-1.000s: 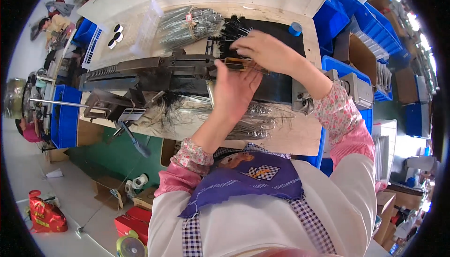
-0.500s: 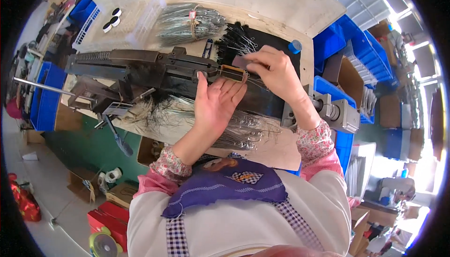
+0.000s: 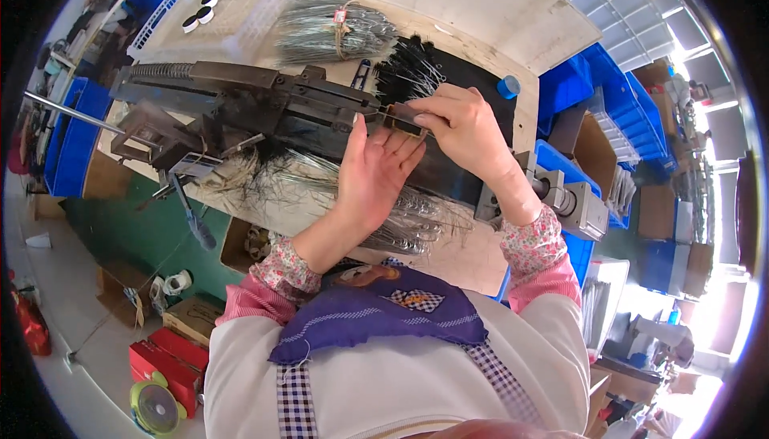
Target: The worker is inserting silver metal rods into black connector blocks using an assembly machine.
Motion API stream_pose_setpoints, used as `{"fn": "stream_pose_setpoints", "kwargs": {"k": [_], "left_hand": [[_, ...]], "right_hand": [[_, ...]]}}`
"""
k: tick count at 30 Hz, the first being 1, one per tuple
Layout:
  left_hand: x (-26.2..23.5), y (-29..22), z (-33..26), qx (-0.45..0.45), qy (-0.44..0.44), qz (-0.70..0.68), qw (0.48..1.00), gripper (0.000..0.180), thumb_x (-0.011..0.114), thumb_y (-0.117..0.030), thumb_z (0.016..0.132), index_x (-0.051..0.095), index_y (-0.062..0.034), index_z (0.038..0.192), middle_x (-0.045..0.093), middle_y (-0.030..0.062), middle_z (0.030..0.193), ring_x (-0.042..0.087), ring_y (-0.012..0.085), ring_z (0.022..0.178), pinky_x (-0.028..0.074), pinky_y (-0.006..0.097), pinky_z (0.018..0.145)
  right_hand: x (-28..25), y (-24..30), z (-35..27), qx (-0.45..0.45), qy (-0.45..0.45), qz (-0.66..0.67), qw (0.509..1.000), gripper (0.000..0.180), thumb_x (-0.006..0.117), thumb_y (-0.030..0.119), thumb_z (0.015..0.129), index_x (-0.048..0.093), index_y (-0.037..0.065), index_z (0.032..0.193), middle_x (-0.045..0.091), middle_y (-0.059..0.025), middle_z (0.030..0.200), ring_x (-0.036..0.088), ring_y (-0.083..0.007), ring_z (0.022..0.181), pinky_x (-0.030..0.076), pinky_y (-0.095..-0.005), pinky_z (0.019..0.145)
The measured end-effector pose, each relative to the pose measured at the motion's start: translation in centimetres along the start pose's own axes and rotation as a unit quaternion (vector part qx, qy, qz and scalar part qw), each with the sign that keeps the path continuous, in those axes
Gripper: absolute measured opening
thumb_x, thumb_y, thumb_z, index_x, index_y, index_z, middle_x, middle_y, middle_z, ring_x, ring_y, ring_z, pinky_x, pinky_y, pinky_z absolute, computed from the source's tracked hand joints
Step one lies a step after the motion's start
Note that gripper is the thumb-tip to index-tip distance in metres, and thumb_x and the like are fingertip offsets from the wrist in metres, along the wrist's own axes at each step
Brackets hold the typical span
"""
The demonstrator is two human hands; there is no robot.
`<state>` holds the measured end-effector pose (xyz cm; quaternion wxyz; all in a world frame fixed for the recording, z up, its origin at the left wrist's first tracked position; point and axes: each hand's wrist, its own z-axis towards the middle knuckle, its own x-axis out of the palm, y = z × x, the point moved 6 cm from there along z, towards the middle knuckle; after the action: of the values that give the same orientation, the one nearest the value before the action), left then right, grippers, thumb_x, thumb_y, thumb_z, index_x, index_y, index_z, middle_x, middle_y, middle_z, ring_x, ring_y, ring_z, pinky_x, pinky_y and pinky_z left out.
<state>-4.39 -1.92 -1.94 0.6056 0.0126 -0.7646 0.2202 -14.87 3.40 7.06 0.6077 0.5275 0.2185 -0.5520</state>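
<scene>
My right hand (image 3: pixel 465 130) pinches a small bundle of thin wire pieces (image 3: pixel 403 116) at the end of a long dark metal machine (image 3: pixel 240 102) that lies across the bench. Beside it my left hand (image 3: pixel 376 171) is flat and spread, palm against the same bundle and the machine's end. Black-tipped wires (image 3: pixel 408 70) lie fanned out just beyond my right hand. A loose heap of wire pieces (image 3: pixel 400 215) lies under my left wrist.
A tied bundle of grey wires (image 3: pixel 332 30) lies at the back of the wooden bench (image 3: pixel 481 255). Blue bins (image 3: pixel 72 134) stand left and right (image 3: pixel 577 86). A grey motor block (image 3: pixel 565 199) sits by my right forearm. Red boxes (image 3: pixel 164 363) are on the floor.
The view has shifted. My left hand has opened flat beside the machine's end, and my right hand has stayed on the wire bundle there.
</scene>
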Motion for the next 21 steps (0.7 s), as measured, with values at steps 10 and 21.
{"fn": "stream_pose_setpoints", "kwargs": {"k": [10, 21], "left_hand": [[0.1, -0.3, -0.3, 0.008, 0.021, -0.001, 1.0, 0.072, 0.032, -0.057, 0.097, 0.04, 0.0055, 0.132, 0.047, 0.0151, 0.134, 0.042, 0.0251, 0.129, 0.028, 0.038, 0.112], [0.2, -1.0, -0.9, 0.015, -0.015, 0.017, 1.0, 0.069, 0.034, -0.055, 0.097, 0.04, 0.0048, 0.131, 0.047, 0.0149, 0.134, 0.042, 0.0241, 0.128, 0.028, 0.038, 0.113]], "right_hand": [[-0.8, 0.7, -0.1, -0.021, -0.058, 0.031, 0.998, 0.015, 0.069, 0.009, 0.074, 0.072, 0.009, 0.089, 0.061, -0.0068, 0.073, 0.061, -0.0252, 0.07, 0.046, -0.0365, 0.063], [0.7, -0.6, 0.7, 0.006, -0.003, 0.033, 0.999, 0.015, 0.068, 0.016, 0.077, 0.073, 0.012, 0.09, 0.063, -0.007, 0.079, 0.061, -0.0265, 0.075, 0.047, -0.0369, 0.072]]}}
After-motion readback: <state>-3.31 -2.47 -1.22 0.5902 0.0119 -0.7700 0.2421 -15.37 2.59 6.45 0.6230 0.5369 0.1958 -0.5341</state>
